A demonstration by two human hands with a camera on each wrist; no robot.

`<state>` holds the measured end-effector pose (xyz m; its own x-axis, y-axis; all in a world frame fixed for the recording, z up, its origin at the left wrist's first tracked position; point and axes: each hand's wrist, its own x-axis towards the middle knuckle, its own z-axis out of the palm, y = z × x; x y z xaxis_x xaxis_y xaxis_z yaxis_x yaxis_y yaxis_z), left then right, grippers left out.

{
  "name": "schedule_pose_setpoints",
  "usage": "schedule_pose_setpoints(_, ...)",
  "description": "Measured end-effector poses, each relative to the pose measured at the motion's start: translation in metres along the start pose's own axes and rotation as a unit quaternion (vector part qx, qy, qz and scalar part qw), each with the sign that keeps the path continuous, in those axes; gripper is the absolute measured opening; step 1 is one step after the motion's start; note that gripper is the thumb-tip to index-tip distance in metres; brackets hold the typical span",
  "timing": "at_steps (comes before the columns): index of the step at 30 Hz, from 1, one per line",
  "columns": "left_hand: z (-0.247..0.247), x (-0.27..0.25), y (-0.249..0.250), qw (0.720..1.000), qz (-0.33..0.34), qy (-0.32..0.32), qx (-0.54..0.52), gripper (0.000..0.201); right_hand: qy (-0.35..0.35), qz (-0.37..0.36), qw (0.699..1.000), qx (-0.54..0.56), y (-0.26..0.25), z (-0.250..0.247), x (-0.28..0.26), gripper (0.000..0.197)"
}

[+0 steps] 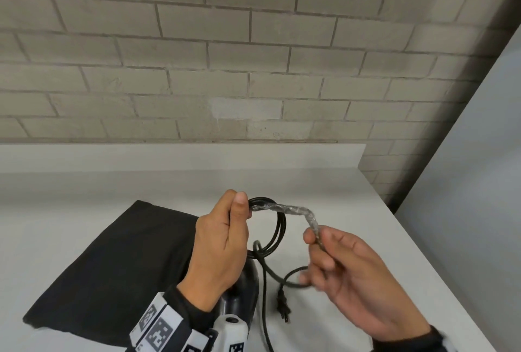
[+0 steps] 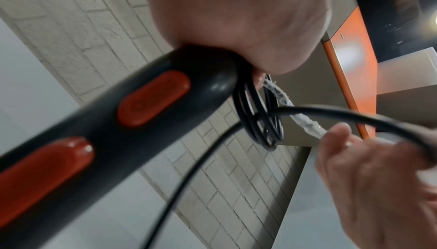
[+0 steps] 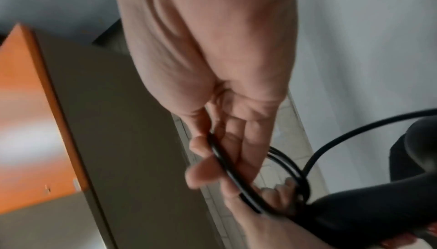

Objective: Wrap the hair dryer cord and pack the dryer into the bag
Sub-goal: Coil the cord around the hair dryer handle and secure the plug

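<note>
The person stands at a white surface [image 1: 324,188] set against a pale brick wall [image 1: 197,55], with both hands raised a little above it. The left hand [image 1: 222,241] is clenched around the end of the hair dryer [image 2: 99,122] handle, fingers curled and thumb up; the dryer's dark body hangs down from that fist toward the surface, mostly hidden behind the wrist in the head view. From the left wrist view, two red-orange buttons [image 2: 153,98] sit along the black handle.

Several loops of the black cord [image 1: 277,234] hang gathered just beside the left hand, on its right. A stretch of cord covered in crinkled clear plastic wrap [image 1: 293,210] runs from the left thumb across to the right hand [image 1: 352,275], which pinches it between thumb and fingertips [image 1: 310,237], the remaining fingers loosely curled. That hand looks blurred.

Below the loops, more cord trails down to the surface, curls once, and ends in a two-pronged plug [image 1: 283,305] lying flat, near the dryer's right side.

A black fabric bag [image 1: 112,261] lies flat on the surface to the left of the dryer, touching or passing just behind the left forearm. The left sleeve wears a band of black-and-white square markers [image 1: 158,329].
</note>
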<state>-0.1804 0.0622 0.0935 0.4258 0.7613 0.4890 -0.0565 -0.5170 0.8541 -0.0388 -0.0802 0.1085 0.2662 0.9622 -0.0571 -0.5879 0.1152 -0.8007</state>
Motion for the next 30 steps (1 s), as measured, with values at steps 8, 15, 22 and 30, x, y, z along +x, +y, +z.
schedule_pose_setpoints(8,-0.002,0.005,-0.001,1.0,-0.008,0.024,0.01,0.042,-0.013,-0.035,0.965,-0.261,0.009,-0.026,-0.007,0.032)
schedule_pose_setpoints(15,-0.003,0.007,-0.001,1.0,-0.017,0.025,-0.001,0.039,-0.078,-0.044,0.994,-0.068,0.065,-0.039,-0.016,0.022)
schedule_pose_setpoints(22,-0.006,0.004,-0.002,1.0,0.001,0.002,0.012,0.04,0.111,-0.008,0.983,-0.145,0.027,-0.059,-0.03,0.071)
schedule_pose_setpoints(30,0.004,0.002,0.005,0.999,0.003,-0.006,0.033,0.044,0.267,-0.095,0.886,-0.367,0.001,-0.073,-0.027,0.02)
